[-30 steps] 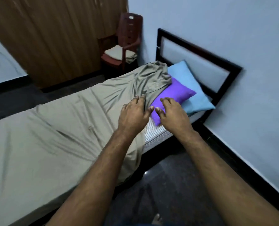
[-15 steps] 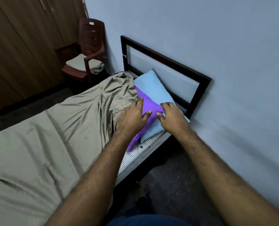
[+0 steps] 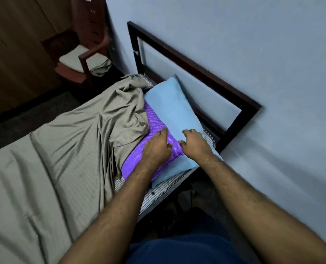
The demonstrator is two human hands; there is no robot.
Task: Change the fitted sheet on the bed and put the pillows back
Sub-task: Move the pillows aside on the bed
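Observation:
An olive-grey fitted sheet (image 3: 53,159) covers most of the bed and lies bunched near the head end, partly over a purple dotted pillow (image 3: 154,126). A light blue pillow (image 3: 173,105) lies beside it against the headboard (image 3: 206,73). The striped mattress (image 3: 158,195) shows bare at the near corner. My left hand (image 3: 156,147) rests on the purple pillow, fingers pointing toward the headboard. My right hand (image 3: 194,143) lies on the blue pillow at its edge with the purple one; whether its fingers grip the fabric is not plain.
A dark red chair (image 3: 86,54) with a folded cloth on its seat stands past the bed's far corner, beside a wooden wardrobe (image 3: 15,44). The blue-grey wall (image 3: 272,54) runs behind the headboard. Dark floor (image 3: 206,202) lies between me and the bed.
The view has swung closer to the head of the bed. Both hands have slid forward from the pillows' near edge further onto the purple and blue pillows.

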